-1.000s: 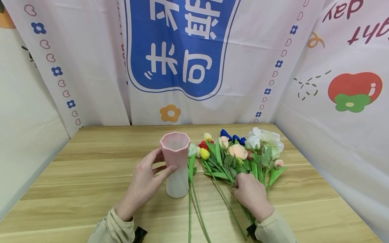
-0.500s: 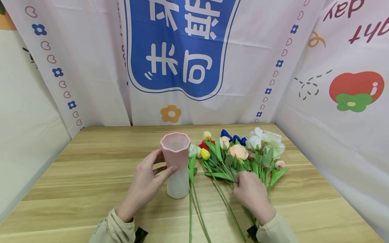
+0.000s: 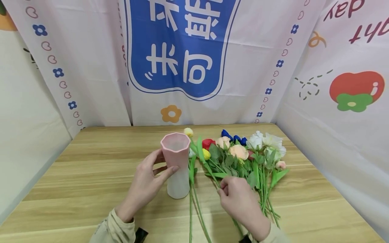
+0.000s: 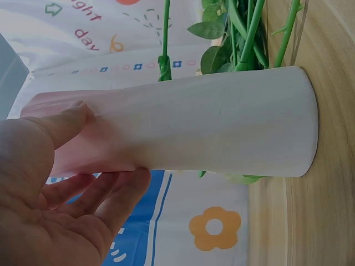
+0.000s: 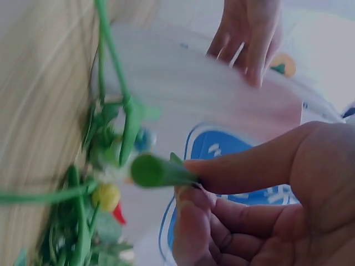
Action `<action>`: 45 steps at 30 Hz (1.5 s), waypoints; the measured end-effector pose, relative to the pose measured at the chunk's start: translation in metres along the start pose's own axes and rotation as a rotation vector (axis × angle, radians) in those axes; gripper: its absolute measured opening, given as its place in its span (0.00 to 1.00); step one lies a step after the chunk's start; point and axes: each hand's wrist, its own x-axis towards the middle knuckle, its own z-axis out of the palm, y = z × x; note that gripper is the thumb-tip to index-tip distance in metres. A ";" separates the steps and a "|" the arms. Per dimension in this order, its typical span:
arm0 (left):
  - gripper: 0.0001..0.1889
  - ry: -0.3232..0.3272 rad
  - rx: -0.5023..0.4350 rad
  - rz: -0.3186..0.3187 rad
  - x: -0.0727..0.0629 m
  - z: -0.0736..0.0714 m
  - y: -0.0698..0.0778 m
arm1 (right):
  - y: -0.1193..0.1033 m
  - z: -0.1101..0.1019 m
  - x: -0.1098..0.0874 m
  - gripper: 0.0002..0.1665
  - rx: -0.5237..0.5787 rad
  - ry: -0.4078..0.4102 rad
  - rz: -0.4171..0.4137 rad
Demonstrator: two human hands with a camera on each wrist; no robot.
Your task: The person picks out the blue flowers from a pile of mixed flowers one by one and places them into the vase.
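Note:
An upright vase, pink at the top and fading to white, stands on the table. My left hand holds its upper part, thumb on the near side and fingers round the far side; the left wrist view shows the same grip on the vase. To the right, my right hand pinches the green stem of a pale yellow tulip, whose bloom leans up behind the vase's rim. In the right wrist view, the held stem sticks out between thumb and fingers.
Several artificial flowers lie right of the vase: a red rose, a yellow tulip, peach roses, blue tulips and white blooms. Long stems run beside the vase toward the front edge. Printed cloth encloses the wooden table.
My right hand has moved left and drawn the pale yellow tulip out of the bunch, its bloom shifting left toward the vase. My left hand and the vase have stayed put.

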 end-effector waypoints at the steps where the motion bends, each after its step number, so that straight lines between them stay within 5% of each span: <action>1: 0.31 -0.001 0.000 0.000 0.000 0.000 0.000 | -0.003 0.003 -0.001 0.03 0.000 -0.007 -0.018; 12: 0.31 0.004 0.024 -0.004 -0.001 0.000 -0.001 | -0.022 0.034 -0.006 0.21 -0.128 -0.051 -0.128; 19: 0.31 0.004 0.024 0.004 0.000 0.000 0.000 | -0.025 0.046 -0.006 0.16 -0.341 -0.091 -0.153; 28: 0.30 0.003 0.021 0.010 -0.001 0.000 0.000 | -0.022 0.053 -0.001 0.19 -0.374 -0.089 -0.156; 45: 0.32 0.001 0.036 -0.010 -0.002 0.000 0.000 | 0.003 0.007 0.017 0.32 -0.284 -0.142 0.103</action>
